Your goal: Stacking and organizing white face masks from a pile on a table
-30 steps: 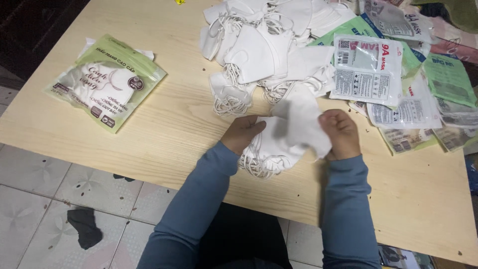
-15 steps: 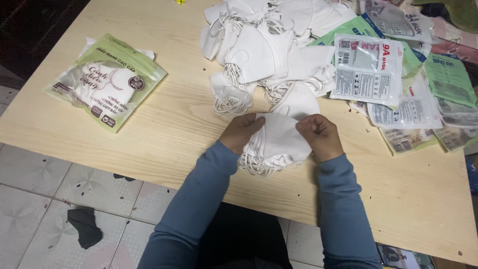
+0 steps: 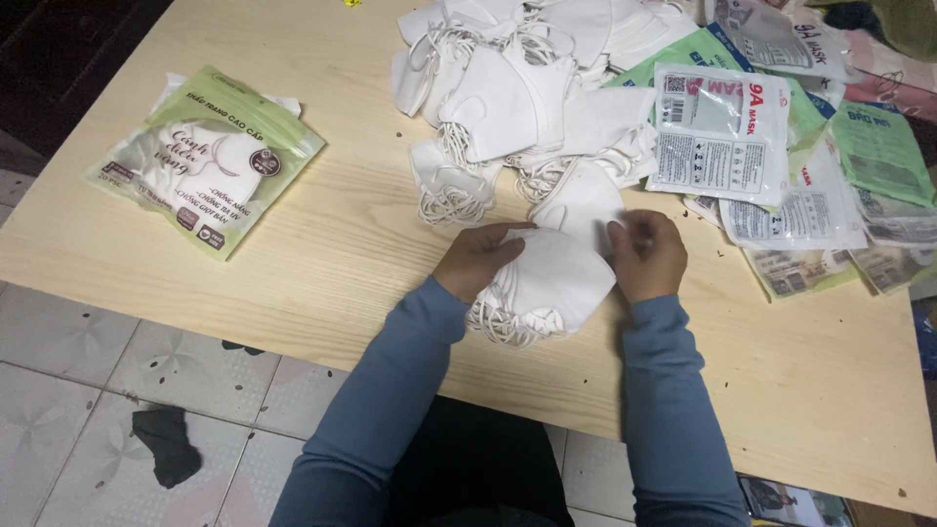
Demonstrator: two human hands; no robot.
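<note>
Head view, looking down on the desk (image 3: 322, 263). I see both hands at the near edge, roughly mid-length of it, working a small stack of white masks (image 3: 549, 288). The left hand (image 3: 480, 260) is closed on the stack's left side, fingers curled over the top mask. The right hand (image 3: 646, 256) is closed too, pinching the stack's upper right corner between thumb and fingertips. The stack lies flat on the desk between the two hands, ear loops spilling out toward the near edge.

Just beyond the hands, toward the far edge, sits a loose heap of white masks (image 3: 517, 98), loops tangled. To its right, flat printed pouches (image 3: 722, 132) overlap one another toward the far right corner, some white, some green. Near the left edge, well apart from the hands, lies a filled green pouch (image 3: 210, 161). A dark scrap (image 3: 168, 444) lies on the tiled floor (image 3: 78, 429) below the near edge.
</note>
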